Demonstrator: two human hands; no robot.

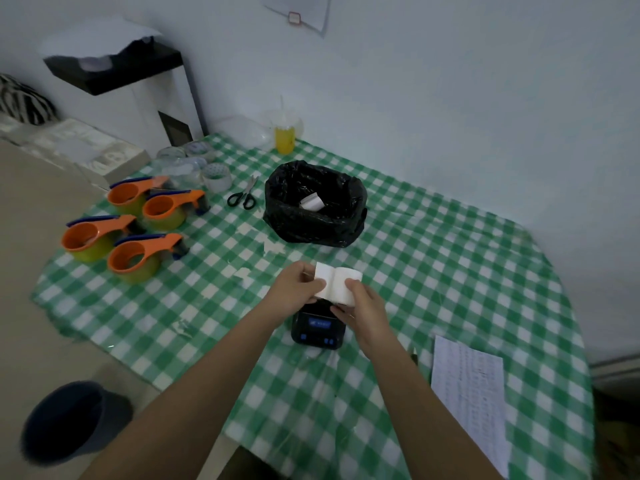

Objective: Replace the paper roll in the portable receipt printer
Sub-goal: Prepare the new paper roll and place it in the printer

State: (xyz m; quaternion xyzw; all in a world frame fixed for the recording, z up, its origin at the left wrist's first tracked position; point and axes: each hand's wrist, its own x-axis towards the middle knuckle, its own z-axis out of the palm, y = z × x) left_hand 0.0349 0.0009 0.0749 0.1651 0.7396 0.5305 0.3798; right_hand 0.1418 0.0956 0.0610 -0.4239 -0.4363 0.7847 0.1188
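Note:
A white paper roll (341,284) is held between both hands just above the small black receipt printer (317,329), which lies on the green checked tablecloth (433,271). My right hand (363,308) grips the roll's body. My left hand (299,284) pinches the loose end of the paper pulled out to the left. The printer's far part is hidden behind the roll and hands; its blue buttons face me. A small white used roll (311,202) lies inside the black bin bag (313,202).
Several orange tape dispensers (128,233) stand at the left. Scissors (244,195), a tape roll (216,176) and a yellow cup (284,136) sit at the back. A printed paper sheet (471,393) lies near the right. A dark bucket (69,420) stands on the floor.

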